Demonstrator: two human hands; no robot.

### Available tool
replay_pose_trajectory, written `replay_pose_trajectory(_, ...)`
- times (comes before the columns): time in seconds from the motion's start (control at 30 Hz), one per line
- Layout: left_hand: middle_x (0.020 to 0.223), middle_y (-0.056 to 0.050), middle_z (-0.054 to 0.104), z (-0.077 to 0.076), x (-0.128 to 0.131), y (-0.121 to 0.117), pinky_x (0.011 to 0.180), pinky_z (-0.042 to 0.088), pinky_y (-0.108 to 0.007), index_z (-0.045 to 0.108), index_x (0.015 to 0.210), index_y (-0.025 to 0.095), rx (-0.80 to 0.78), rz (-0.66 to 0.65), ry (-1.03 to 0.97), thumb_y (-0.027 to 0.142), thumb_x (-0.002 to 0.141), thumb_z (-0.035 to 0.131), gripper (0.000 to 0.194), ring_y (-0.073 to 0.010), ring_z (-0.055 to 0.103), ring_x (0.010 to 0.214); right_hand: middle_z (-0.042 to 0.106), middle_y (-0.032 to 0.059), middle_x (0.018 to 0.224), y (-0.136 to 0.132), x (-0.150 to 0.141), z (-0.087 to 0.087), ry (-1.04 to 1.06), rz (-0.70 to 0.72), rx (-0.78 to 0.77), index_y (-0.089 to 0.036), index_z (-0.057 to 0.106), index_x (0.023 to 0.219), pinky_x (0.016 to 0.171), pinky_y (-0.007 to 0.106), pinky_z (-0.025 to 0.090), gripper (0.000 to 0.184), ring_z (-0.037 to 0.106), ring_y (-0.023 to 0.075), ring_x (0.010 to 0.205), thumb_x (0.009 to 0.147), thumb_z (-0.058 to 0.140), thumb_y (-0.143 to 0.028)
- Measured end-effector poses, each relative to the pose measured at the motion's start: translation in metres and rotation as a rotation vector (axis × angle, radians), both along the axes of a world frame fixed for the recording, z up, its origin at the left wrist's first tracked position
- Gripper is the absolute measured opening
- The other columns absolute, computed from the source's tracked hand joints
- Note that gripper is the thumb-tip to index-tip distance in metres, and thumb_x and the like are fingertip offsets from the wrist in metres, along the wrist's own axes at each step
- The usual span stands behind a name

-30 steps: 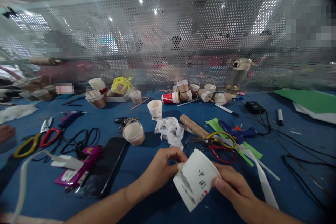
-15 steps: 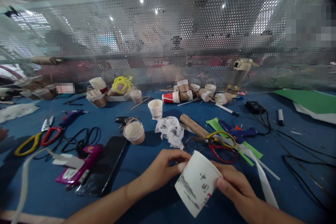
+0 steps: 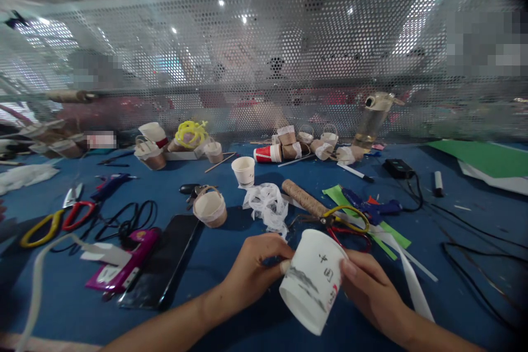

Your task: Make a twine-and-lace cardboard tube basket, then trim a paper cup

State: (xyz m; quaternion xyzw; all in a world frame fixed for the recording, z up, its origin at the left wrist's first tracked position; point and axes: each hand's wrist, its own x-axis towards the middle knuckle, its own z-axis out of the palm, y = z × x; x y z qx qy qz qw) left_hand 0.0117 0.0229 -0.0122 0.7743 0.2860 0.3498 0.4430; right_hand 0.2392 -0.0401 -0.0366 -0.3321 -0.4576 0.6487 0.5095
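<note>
A white paper cup [image 3: 312,280] with a grey landscape print and dark characters is held above the blue table, tilted with its wider end towards me. My left hand [image 3: 256,272] pinches the cup's left side with curled fingers. My right hand [image 3: 373,294] grips its right side, thumb pressed on the printed wall. Just behind the cup lie yellow-and-red scissors [image 3: 348,223] and a roll of brown twine [image 3: 305,199].
The blue table [image 3: 231,242] holds a small twine-wrapped basket cup [image 3: 210,208], a plain paper cup [image 3: 243,169], crumpled white lace [image 3: 269,206], a black phone [image 3: 165,264], a pink tool [image 3: 127,267], a blue glue gun [image 3: 371,206], cables [image 3: 474,231], and a perforated metal screen [image 3: 289,66] behind.
Both hands have turned the cup, so its wider end now tips more towards me and the print has rotated. The hands stayed in about the same place.
</note>
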Motion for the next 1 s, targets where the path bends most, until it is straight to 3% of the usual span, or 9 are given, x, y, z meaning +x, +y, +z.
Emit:
replay_pose_trajectory(0.1, 0.074, -0.007, 0.07, 0.001, -0.001, -0.002, 0.068, 0.045, -0.025, 0.074, 0.079, 0.015, 0.039, 0.021, -0.001, 0.032, 0.091, 0.067, 0.022, -0.0166, 0.062, 0.07, 0.072, 0.0046, 0.076, 0.001, -0.004, 0.005, 0.127, 0.037, -0.049, -0.022, 0.079, 0.089, 0.077, 0.034, 0.052, 0.029, 0.066, 0.0204, 0.075, 0.092, 0.064, -0.047)
replay_pose_trajectory(0.23, 0.077, -0.006, 0.073, 0.003, -0.002, 0.001, 0.07, 0.047, -0.025, 0.075, 0.08, 0.016, -0.045, 0.081, -0.006, 0.034, 0.089, 0.07, 0.021, -0.0168, 0.065, 0.073, 0.071, 0.0048, 0.075, 0.001, -0.001, 0.003, 0.021, -0.061, -0.007, -0.021, 0.078, 0.085, 0.07, 0.032, 0.053, 0.033, 0.064, 0.0203, 0.072, 0.094, 0.061, -0.048)
replay_pose_trajectory(0.33, 0.083, -0.006, 0.075, 0.006, -0.002, 0.006, 0.074, 0.05, -0.026, 0.075, 0.086, 0.016, -0.132, 0.116, -0.001, 0.038, 0.094, 0.064, 0.026, -0.0179, 0.067, 0.078, 0.067, 0.0023, 0.071, 0.003, 0.004, 0.007, -0.252, -0.197, 0.169, -0.02, 0.073, 0.076, 0.062, 0.026, 0.049, 0.031, 0.061, 0.0171, 0.067, 0.096, 0.06, -0.04)
replay_pose_trajectory(0.43, 0.097, -0.007, 0.074, 0.01, -0.001, 0.007, 0.081, 0.053, -0.029, 0.072, 0.11, 0.019, -0.198, 0.045, 0.012, 0.042, 0.094, 0.062, 0.029, -0.0202, 0.068, 0.089, 0.066, 0.0014, 0.075, 0.008, 0.003, 0.018, -0.454, -0.144, 0.496, -0.02, 0.068, 0.079, 0.067, 0.026, 0.05, 0.025, 0.061, 0.0159, 0.07, 0.098, 0.057, -0.029)
replay_pose_trajectory(0.57, 0.126, -0.008, 0.066, 0.016, 0.001, -0.001, 0.094, 0.052, -0.035, 0.053, 0.138, 0.026, -0.224, -0.11, 0.077, 0.042, 0.077, 0.082, 0.069, -0.0256, 0.064, 0.109, 0.064, 0.0027, 0.075, 0.011, -0.001, 0.025, -0.575, -0.115, 0.748, -0.019, 0.063, 0.08, 0.069, 0.028, 0.049, 0.023, 0.06, 0.0164, 0.073, 0.1, 0.054, -0.024)
replay_pose_trajectory(0.8, 0.137, -0.009, 0.059, 0.018, 0.0, -0.007, 0.106, 0.046, -0.042, 0.047, 0.142, 0.027, -0.187, -0.104, 0.222, 0.041, 0.068, 0.088, 0.086, -0.0304, 0.058, 0.122, 0.063, 0.0043, 0.077, 0.01, -0.004, 0.023, -0.64, -0.079, 0.946, -0.018, 0.059, 0.082, 0.072, 0.029, 0.051, 0.018, 0.058, 0.0162, 0.076, 0.1, 0.052, -0.019)
replay_pose_trajectory(0.9, 0.137, -0.01, 0.059, 0.02, -0.001, -0.007, 0.108, 0.044, -0.045, 0.048, 0.142, 0.026, -0.139, -0.112, 0.247, 0.041, 0.069, 0.087, 0.083, -0.0315, 0.057, 0.124, 0.063, 0.0043, 0.077, 0.01, -0.003, 0.023, -0.669, -0.076, 0.985, -0.018, 0.059, 0.085, 0.074, 0.029, 0.053, 0.015, 0.059, 0.0164, 0.077, 0.099, 0.054, -0.018)
replay_pose_trajectory(1.0, 0.135, -0.009, 0.061, 0.024, -0.001, -0.005, 0.107, 0.045, -0.043, 0.049, 0.139, 0.026, -0.105, -0.121, 0.21, 0.036, 0.074, 0.084, 0.074, -0.0295, 0.058, 0.122, 0.065, 0.0076, 0.091, 0.01, 0.002, 0.026, -0.685, -0.129, 0.992, -0.018, 0.063, 0.096, 0.081, 0.03, 0.055, 0.009, 0.062, 0.0188, 0.088, 0.098, 0.056, -0.024)
